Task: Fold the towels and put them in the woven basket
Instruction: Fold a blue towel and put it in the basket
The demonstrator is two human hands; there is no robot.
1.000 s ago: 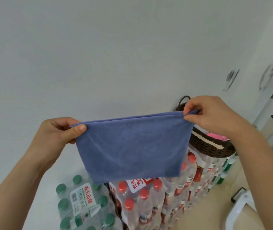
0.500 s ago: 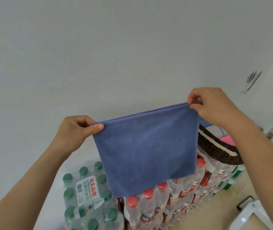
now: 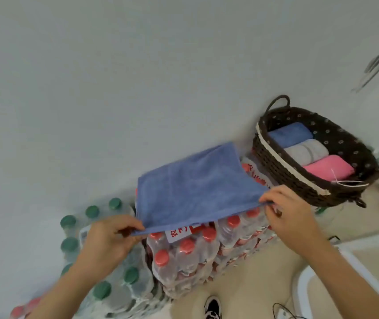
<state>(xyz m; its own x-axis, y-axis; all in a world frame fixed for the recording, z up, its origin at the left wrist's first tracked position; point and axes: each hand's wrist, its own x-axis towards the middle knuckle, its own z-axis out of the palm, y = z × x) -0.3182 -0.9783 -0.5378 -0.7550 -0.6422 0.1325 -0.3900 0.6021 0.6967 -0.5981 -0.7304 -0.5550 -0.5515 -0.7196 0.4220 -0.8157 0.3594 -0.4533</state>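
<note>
Blue towel (image 3: 197, 189) lowered flat onto bottle packs (image 3: 190, 252)

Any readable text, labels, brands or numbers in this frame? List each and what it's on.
Nothing can be read.
White label on the red-cap bottle pack: red characters, partly under the blue towel, too blurred to read.
Plastic wrap beside the basket: red characters, blurred, unreadable.
Basket and towels: no text visible.
</note>
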